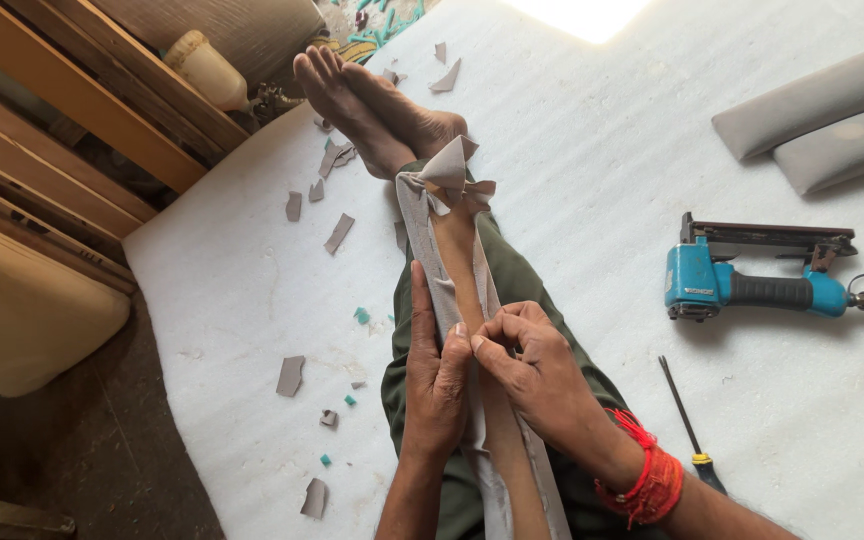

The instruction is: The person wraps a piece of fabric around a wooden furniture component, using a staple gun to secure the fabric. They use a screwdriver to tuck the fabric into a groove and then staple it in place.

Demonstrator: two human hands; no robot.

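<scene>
Resting a long wooden strip (472,300) along the outstretched legs, steadying it there. Pressing grey fabric (430,250) flat with left hand (434,375), fingers extended; pinching the fabric edge with right hand (532,370), fingers curled, pulling it taut. Lying well apart: blue staple gun (742,285), screwdriver (690,425).
</scene>
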